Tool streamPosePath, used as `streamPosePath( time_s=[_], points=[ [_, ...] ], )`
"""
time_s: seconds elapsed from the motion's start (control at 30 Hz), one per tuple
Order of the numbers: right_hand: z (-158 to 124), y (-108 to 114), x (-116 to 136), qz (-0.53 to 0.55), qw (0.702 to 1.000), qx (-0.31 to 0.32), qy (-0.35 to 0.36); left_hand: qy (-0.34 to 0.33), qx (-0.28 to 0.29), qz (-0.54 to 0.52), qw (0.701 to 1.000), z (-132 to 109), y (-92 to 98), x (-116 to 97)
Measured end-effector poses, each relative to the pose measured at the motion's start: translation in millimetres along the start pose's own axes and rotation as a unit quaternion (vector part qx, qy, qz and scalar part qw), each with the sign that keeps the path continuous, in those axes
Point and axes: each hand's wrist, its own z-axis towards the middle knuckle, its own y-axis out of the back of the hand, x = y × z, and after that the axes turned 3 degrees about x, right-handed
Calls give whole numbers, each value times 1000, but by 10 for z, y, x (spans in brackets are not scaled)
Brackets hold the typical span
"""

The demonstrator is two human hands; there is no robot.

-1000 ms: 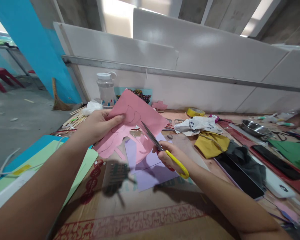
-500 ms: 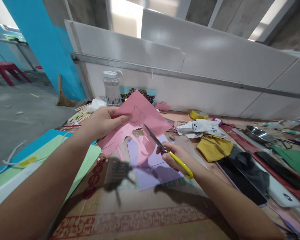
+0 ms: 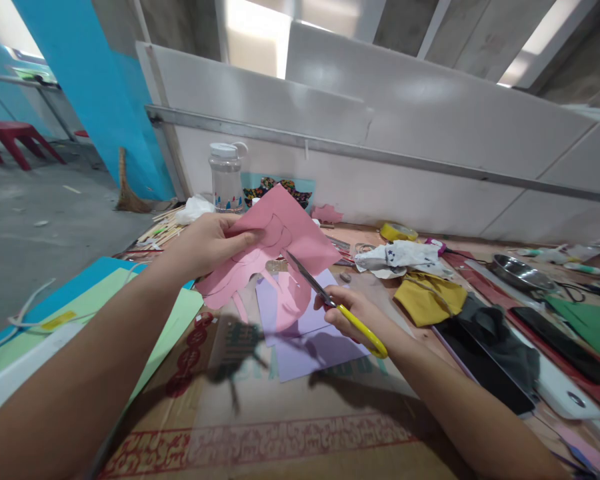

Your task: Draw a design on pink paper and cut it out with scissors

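My left hand (image 3: 207, 243) pinches a pink paper sheet (image 3: 300, 233) by its left edge and holds it tilted above the table. Pencil outlines are drawn on the sheet, and its lower part is partly cut away. My right hand (image 3: 353, 312) grips scissors with yellow handles (image 3: 363, 327). Their metal blades (image 3: 307, 277) point up and left into the pink paper's lower edge. Under both hands lie lilac paper sheets (image 3: 305, 350) on brown cardboard.
A clear water bottle (image 3: 226, 177) stands by the white wall. Yellow tape (image 3: 397, 231), white and yellow cloths (image 3: 427, 290), a metal bowl (image 3: 520, 272) and black phones (image 3: 485, 363) lie to the right. Green and blue sheets (image 3: 175, 327) lie on the left beside wooden sticks (image 3: 163, 230).
The view has shifted slightly, so everything sits a little further right. The scissors have moved a bit along the cut in the pink paper. Both hands keep their grips.
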Motion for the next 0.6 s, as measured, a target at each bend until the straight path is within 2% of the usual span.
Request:
streamPosePath(
  time_s=[0.33, 0.6],
  points=[
    [-1, -11, 52, -4, 1000, 2, -13, -14, 19, 10, 1000, 18, 21, 25],
    [4, -16, 36, 1, 1000, 2, -17, -18, 9, 7, 1000, 14, 15, 52]
  ],
)
